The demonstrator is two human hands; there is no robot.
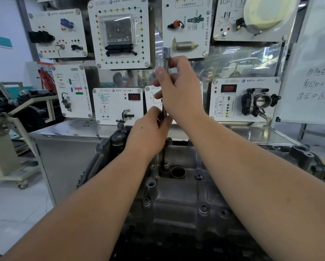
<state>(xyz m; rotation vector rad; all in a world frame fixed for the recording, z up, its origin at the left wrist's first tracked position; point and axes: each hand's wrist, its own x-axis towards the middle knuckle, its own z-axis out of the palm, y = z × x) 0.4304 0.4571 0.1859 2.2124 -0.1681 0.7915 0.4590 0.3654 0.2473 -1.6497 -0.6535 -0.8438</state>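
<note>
A long metal socket extension tool (166,53) stands upright over a grey cast engine housing (178,200). Its lower end reaches down to a bolt (165,163) beside a round bore (177,171). My right hand (180,89) grips the upper shaft, fingers curled round it just below the square top. My left hand (150,132) grips the shaft lower down. The middle of the tool is hidden by both hands.
Behind the housing runs a steel bench (78,131) carrying white training panels, one with a throttle body (259,102). A whiteboard (316,76) stands at the right. A wheeled stand (9,162) is on the left. Several bolts (203,209) stud the housing top.
</note>
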